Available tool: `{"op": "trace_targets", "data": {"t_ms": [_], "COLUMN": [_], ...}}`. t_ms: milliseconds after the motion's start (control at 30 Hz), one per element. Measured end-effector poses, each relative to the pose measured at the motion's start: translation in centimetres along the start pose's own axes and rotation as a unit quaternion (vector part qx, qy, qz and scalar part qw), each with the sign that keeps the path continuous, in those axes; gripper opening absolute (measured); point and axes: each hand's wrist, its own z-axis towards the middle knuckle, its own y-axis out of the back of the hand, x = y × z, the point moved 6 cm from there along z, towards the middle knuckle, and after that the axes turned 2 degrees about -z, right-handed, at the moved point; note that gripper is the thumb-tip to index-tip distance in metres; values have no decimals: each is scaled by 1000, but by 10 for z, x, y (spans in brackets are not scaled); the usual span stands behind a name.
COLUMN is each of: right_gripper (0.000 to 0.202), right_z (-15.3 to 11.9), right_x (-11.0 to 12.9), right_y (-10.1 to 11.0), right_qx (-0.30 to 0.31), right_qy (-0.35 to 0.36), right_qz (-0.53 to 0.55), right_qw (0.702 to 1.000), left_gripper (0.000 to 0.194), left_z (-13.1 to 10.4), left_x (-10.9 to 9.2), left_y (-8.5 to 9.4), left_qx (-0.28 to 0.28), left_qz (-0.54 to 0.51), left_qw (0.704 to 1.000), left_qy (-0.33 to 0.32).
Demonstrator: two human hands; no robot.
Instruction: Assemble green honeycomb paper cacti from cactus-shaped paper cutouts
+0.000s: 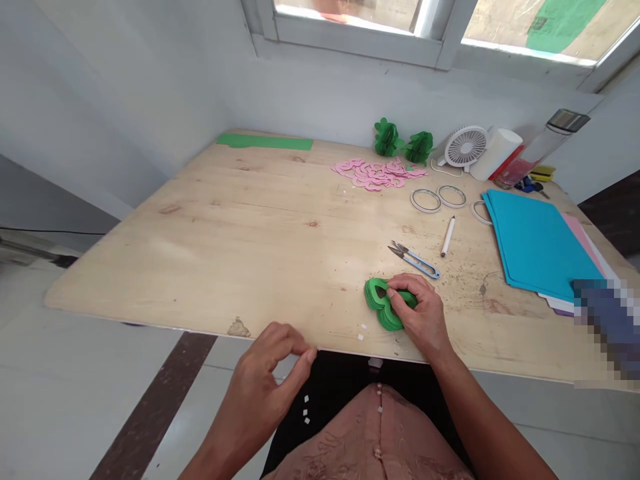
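The right hand (424,315) has its fingers clamped on the green paper stack (387,313), which is at the tabletop (240,247) near its front edge; the left hand (263,373) is at that edge, thumb and forefinger tips together, whether around anything I cannot tell; snips (417,261) and a white pen (449,237) lie beyond the stack.

Your stack of green paper cutouts (386,309), round-lobed with open holes, sits right of centre near the table's (240,233) near edge, pinched by your right hand (421,312).
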Motion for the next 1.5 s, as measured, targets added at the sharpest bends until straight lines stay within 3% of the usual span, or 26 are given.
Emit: {"op": "trace_targets", "data": {"t_ms": [133,267,433,500,667,800,967,1100,1300,1500], "right_gripper": [8,9,14,16,20,19,27,31,39,45], "right_z": [-3,-8,-15,-17,-20,-20,-23,-27,-30,-29], "right_x": [11,26,34,33,32,34,37,38,38,35], "right_y": [1,2,3,2,1,2,3,2,0,0], "right_qx": [0,-8,-19,-18,-7,0,-5,-5,-6,-6], "right_qy": [54,120,163,175,175,169,167,156,141,115], "right_qz": [-41,-86,-119,-118,-101,-86,-79,-89,-85,-57], "right_qw": [998,989,979,977,979,982,983,984,986,992], "left_gripper": [15,18,23,19,22,11,15,14,18,23], "left_z": [-23,-21,-18,-19,-21,-21,4,31,53,56], "left_x": [11,2,-15,-15,-13,-15,-21,-24,-35,-38], "left_y": [2,-11,-34,-38,-39,-37,-21,-23,-45,-54], "left_qx": [41,78,230,249,230,230,92,14,1,5], "left_qz": [5,-6,55,68,30,15,-54,-56,-57,-29], "left_qw": [999,997,971,965,970,972,992,993,977,973], "left_qy": [25,7,-40,-53,-74,-54,-59,-105,-206,-230]}}
